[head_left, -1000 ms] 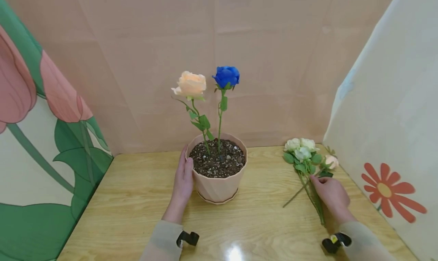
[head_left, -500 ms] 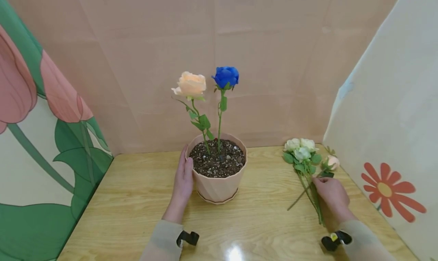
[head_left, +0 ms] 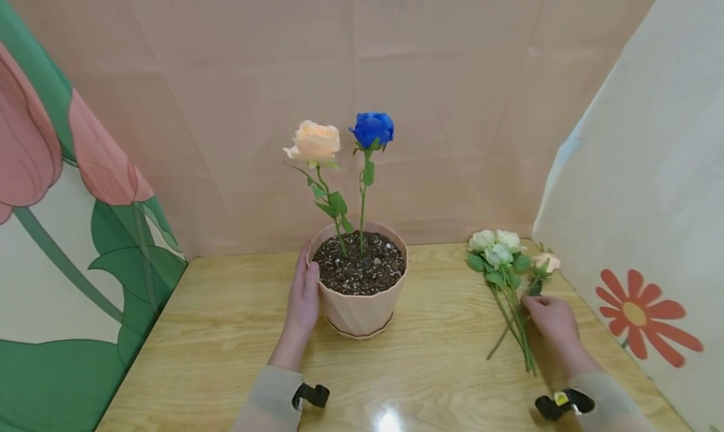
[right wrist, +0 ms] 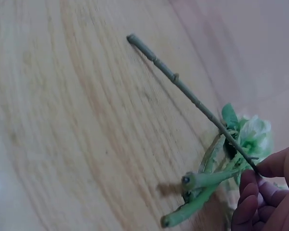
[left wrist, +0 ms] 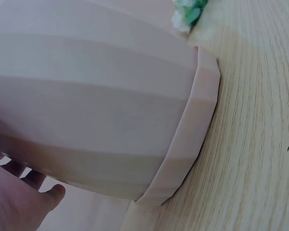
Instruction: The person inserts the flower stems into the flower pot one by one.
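My left hand [head_left: 303,300] rests flat along the left side of a pale pink flowerpot [head_left: 362,311], fingers straight. Dark soil [head_left: 362,275] fills the pot, with a peach rose [head_left: 315,143] and a blue rose [head_left: 374,129] standing upright in it. At the right, my right hand [head_left: 553,324] pinches the stem [right wrist: 195,100] of a pale pink rose [head_left: 546,262] between thumb and fingertips. That stem slants across the green stems [right wrist: 202,180] of several white roses [head_left: 498,248] lying on the table. In the left wrist view the pot wall hides most of the left fingers.
A saucer [head_left: 359,334] sits under the pot on the wooden table [head_left: 226,331]. A pink backdrop [head_left: 452,105] rises behind the table's far edge. Printed flower panels stand at both sides, the right panel [head_left: 639,231] close beside the right hand.
My right hand has shifted slightly right, drawing the pale pink rose's stem with it; its lower end has slid right and down. The left hand and the pot have stayed put.
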The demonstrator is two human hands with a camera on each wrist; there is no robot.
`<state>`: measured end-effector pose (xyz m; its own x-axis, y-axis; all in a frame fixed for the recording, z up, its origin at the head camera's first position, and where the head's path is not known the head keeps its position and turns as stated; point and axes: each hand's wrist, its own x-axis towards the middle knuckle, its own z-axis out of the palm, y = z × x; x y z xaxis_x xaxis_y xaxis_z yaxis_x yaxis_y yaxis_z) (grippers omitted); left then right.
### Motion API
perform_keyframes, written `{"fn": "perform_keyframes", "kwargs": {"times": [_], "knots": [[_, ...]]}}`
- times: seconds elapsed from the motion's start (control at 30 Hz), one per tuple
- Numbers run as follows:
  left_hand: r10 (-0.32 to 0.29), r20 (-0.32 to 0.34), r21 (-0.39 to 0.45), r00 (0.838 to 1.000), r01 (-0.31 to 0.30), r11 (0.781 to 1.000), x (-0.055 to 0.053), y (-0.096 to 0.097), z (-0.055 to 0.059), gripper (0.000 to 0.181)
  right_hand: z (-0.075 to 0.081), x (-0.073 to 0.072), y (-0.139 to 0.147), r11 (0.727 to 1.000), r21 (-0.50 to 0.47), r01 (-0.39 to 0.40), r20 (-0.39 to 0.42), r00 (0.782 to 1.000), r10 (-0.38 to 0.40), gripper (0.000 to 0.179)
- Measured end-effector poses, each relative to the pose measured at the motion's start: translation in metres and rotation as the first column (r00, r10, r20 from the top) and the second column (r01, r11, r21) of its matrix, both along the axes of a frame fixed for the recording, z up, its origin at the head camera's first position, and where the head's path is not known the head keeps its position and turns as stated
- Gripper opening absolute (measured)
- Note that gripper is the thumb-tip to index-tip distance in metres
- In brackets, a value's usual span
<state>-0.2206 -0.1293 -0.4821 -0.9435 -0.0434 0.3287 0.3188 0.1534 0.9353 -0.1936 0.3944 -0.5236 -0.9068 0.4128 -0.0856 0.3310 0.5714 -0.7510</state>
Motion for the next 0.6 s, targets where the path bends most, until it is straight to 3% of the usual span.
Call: {"fn": "perform_keyframes", "kwargs": {"times": [0.2,0.6], "knots": [[-0.002,0.006,0.006,1.000,0.002,1.000,0.000,0.001,0.000,0.058,0.015,0.008,-0.010,1.000,0.000,0.018,-0.031,0.999,-0.018,0.062],[0.008,-0.008,0.002,1.000,-0.008,1.000,0.000,0.002,0.001,0.057,0.065,0.016,-0.046,0.996,0.077,-0.052,-0.238,0.969,0.069,0.064]]}}
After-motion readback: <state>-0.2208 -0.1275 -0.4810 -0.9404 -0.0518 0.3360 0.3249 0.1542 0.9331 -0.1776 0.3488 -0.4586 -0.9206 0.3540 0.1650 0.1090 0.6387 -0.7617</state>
